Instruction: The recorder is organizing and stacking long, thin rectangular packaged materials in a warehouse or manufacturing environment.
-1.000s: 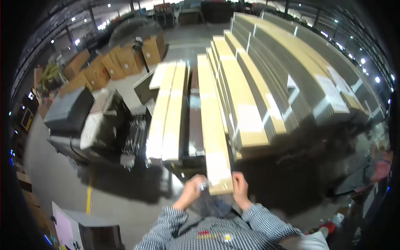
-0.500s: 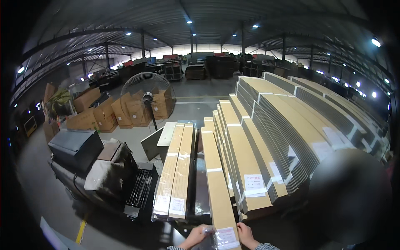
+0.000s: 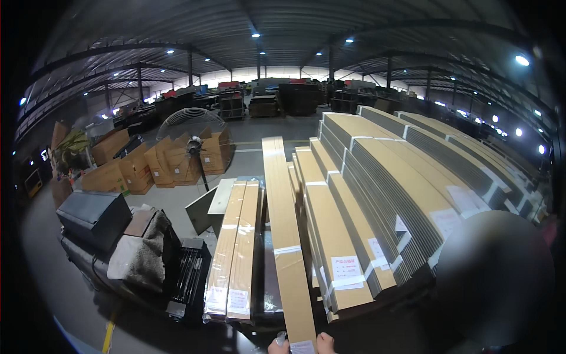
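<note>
A long, narrow bundle of flat brown cardboard [image 3: 287,236], bound with white strapping and bearing a paper label at its near end, stretches away from me. My left hand [image 3: 278,345] is closed on the left side of that near end, with a bit of clear plastic at the fingers. On the opposite side my right hand [image 3: 325,343] grips the edge; both hands are partly cut off by the lower rim. The bundle's far end stands up above the neighbouring strips. Left of it lie two plastic-wrapped cardboard bundles [image 3: 233,248].
Tall strapped stacks of cardboard [image 3: 383,171] rise on the right. A pedestal fan [image 3: 194,144] stands by open brown cartons [image 3: 135,168] at the left. Nearer are a dark metal box [image 3: 94,212] and a black slatted rack [image 3: 190,271]. A dark round blur covers the lower right.
The held bundle's far end has risen and swung left, away from the stacks at right. Both hands have moved lower in view, toward me, still gripping the near end.
</note>
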{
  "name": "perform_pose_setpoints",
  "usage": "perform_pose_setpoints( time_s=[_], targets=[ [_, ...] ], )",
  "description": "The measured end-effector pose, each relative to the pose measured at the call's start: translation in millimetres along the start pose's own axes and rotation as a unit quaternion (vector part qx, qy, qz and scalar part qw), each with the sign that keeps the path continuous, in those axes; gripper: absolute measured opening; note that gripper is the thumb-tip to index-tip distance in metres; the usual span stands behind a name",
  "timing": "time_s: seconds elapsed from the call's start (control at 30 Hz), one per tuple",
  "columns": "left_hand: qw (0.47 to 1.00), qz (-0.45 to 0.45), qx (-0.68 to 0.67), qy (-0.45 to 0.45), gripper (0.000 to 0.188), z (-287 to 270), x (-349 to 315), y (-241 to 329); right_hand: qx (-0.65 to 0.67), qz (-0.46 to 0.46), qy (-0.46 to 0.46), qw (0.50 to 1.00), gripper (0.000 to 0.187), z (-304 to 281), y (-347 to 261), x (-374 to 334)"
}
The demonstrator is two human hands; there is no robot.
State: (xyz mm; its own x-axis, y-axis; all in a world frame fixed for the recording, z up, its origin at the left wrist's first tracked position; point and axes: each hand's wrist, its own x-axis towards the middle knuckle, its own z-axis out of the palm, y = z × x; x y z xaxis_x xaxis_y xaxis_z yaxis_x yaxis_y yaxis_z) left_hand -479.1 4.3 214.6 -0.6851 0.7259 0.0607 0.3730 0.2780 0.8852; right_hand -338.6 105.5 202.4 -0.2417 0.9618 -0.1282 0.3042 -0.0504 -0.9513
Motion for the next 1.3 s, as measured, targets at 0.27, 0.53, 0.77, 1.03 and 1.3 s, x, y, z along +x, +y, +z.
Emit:
perform_pose_setpoints(
  time_s=[0.27, 0.53, 0.77, 1.03, 1.3],
  targets=[
    [0.991, -0.009, -0.016, -0.134, 0.032, -50, 8, 34, -0.124, 0.071, -0.005, 0.990, 0.020, 4, 78, 41],
    [0.989, -0.008, -0.132, -0.073, 0.049, -140, -53, 142, 0.218, -0.084, -0.152, 0.960, 0.018, -26, -142, -47],
    [0.991, 0.123, 0.013, 0.044, 0.042, -158, -62, 90, 0.128, -0.094, -0.189, 0.969, 0.019, -12, -145, -83],
    [0.842, 0.114, -0.526, -0.026, 0.022, -294, -104, 212, -0.031, -0.498, -0.240, 0.833, 0.068, -14, -206, -150],
    [0.767, 0.281, -0.576, 0.019, 0.036, -375, -124, 257, 0.226, 0.030, -0.546, 0.806, 0.050, 110, -22, -139]
  ],
)
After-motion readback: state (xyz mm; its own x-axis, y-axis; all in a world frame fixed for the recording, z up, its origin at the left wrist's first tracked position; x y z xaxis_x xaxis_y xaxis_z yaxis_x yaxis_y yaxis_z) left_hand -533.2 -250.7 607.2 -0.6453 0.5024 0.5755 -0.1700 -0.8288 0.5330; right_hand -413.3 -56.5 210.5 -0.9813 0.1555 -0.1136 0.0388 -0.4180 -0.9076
